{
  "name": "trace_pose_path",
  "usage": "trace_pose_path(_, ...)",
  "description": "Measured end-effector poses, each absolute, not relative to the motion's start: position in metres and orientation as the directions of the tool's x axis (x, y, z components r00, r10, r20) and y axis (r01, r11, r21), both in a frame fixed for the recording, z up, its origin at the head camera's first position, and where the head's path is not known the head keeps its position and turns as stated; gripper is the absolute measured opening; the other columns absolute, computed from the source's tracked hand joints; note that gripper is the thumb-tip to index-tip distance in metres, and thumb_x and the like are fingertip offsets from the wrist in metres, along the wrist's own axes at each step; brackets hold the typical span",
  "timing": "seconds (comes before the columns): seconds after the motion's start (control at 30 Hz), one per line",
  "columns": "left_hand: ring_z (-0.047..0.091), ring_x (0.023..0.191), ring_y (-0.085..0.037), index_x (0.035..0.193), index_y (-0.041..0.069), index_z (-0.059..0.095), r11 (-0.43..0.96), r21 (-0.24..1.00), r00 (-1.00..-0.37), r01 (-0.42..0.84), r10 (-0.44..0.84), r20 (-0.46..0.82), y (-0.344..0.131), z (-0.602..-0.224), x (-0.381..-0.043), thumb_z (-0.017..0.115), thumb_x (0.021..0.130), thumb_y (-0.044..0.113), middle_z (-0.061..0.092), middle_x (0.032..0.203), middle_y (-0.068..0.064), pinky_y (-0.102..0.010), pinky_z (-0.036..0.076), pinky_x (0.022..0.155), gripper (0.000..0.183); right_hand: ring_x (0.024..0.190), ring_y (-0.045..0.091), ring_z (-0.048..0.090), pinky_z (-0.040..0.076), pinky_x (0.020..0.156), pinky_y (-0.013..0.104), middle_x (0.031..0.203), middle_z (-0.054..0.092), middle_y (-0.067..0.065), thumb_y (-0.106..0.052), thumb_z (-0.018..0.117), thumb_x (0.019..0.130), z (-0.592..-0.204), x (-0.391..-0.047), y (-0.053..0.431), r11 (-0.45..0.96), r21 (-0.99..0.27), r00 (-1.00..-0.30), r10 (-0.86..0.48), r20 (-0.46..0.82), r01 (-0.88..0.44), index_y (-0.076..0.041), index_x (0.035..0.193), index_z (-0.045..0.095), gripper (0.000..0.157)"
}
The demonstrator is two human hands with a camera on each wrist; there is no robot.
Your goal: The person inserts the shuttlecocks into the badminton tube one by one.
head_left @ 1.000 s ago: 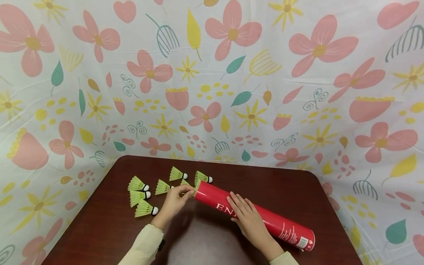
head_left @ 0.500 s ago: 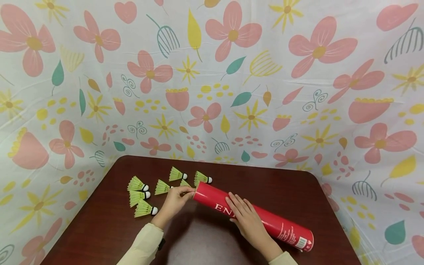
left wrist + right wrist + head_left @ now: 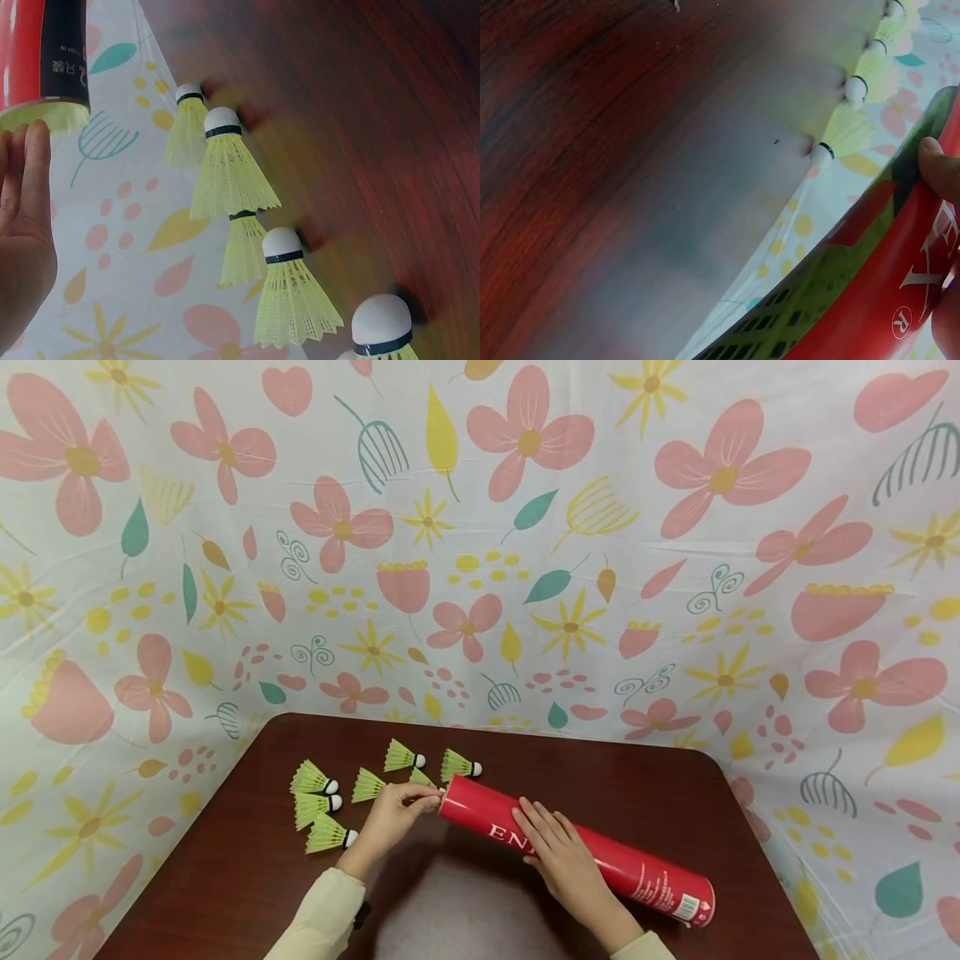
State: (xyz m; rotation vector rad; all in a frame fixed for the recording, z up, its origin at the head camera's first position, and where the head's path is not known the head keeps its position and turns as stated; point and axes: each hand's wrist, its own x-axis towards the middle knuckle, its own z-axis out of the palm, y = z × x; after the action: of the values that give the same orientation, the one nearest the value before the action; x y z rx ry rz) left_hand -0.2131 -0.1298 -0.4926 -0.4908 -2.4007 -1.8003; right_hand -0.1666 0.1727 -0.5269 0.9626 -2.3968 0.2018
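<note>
Under right hand (image 3: 561, 860), red tube (image 3: 621, 862) diagonal, mouth toward far left.

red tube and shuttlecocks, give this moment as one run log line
right hand: holding red tube | left hand: at tube mouth | shuttlecocks: several on table

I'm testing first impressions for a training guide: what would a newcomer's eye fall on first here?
Probably the red tube, slanting from the centre toward the lower right of the head view, under the right grip. Next might come the yellow-green shuttlecocks with white heads, lying on the dark table, most of them left of the tube. Behind it all, the flowered cloth fills the upper part.
</note>
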Motion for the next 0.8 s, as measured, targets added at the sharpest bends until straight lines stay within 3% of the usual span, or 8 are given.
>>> trace_pose_path(0.07,0.070,0.081,-0.031,0.096,0.000,0.075,0.252,0.916,-0.944,0.314,0.183,0.273,-0.133,-0.494,-0.213,0.070,0.085,0.003,0.072,0.094,-0.014,-0.041,0.057,0.071,0.012,0.135,0.027,0.040,0.034,0.105,0.046,0.152,0.036,0.011,-0.032,0.060,0.094,-0.527,-0.167,0.174,0.733,0.061,-0.595,-0.595,0.540,-0.677,-0.009,0.148,0.037,0.064)
trace_pose_path(0.23,0.070,0.081,-0.028,0.097,0.005,0.075,0.324,0.900,-0.957,0.290,0.116,0.267,-0.146,-0.495,-0.212,0.070,0.086,0.007,0.072,0.094,-0.010,-0.035,0.056,0.069,0.012,0.134,0.027,0.042,0.034,0.105,0.046,0.151,0.037,0.012,-0.038,0.044,0.101,-0.528,-0.168,0.175,0.732,0.061,-0.591,-0.593,0.547,-0.678,-0.008,0.148,0.037,0.056)
trace_pose_path(0.4,0.068,0.084,-0.026,0.100,0.010,0.074,0.448,0.853,-0.959,0.267,0.035,0.282,-0.169,-0.492,-0.214,0.068,0.089,0.010,0.073,0.094,-0.006,-0.030,0.054,0.068,0.012,0.133,0.028,0.042,0.033,0.105,0.045,0.151,0.037,0.012,-0.037,0.049,0.099,-0.526,-0.170,0.176,0.733,0.066,-0.589,-0.592,0.550,-0.677,-0.007,0.148,0.038,0.058)
trace_pose_path(0.47,0.067,0.087,-0.025,0.102,0.010,0.074,0.501,0.831,-0.961,0.242,0.007,0.276,-0.180,-0.489,-0.213,0.068,0.090,0.009,0.072,0.097,-0.006,-0.033,0.054,0.071,0.014,0.132,0.028,0.043,0.033,0.104,0.046,0.151,0.038,0.013,-0.037,0.049,0.100,-0.526,-0.170,0.176,0.734,0.064,-0.587,-0.589,0.556,-0.676,-0.007,0.147,0.038,0.057)
trace_pose_path(0.7,0.066,0.088,-0.030,0.102,0.001,0.072,0.615,0.762,-0.948,0.206,-0.068,0.311,-0.216,-0.491,-0.207,0.067,0.089,0.003,0.071,0.097,-0.014,-0.040,0.054,0.073,0.014,0.131,0.029,0.044,0.032,0.106,0.045,0.150,0.039,0.012,-0.043,0.023,0.104,-0.527,-0.169,0.176,0.735,0.045,-0.589,-0.576,0.567,-0.676,-0.007,0.147,0.039,0.059)
trace_pose_path(0.8,0.067,0.089,-0.032,0.103,0.000,0.072,0.651,0.739,-0.949,0.174,-0.090,0.303,-0.227,-0.496,-0.201,0.067,0.089,0.003,0.071,0.097,-0.015,-0.041,0.055,0.074,0.015,0.132,0.028,0.043,0.029,0.108,0.042,0.150,0.038,0.012,-0.043,0.021,0.103,-0.529,-0.168,0.175,0.734,0.038,-0.592,-0.577,0.563,-0.678,-0.008,0.147,0.038,0.059)
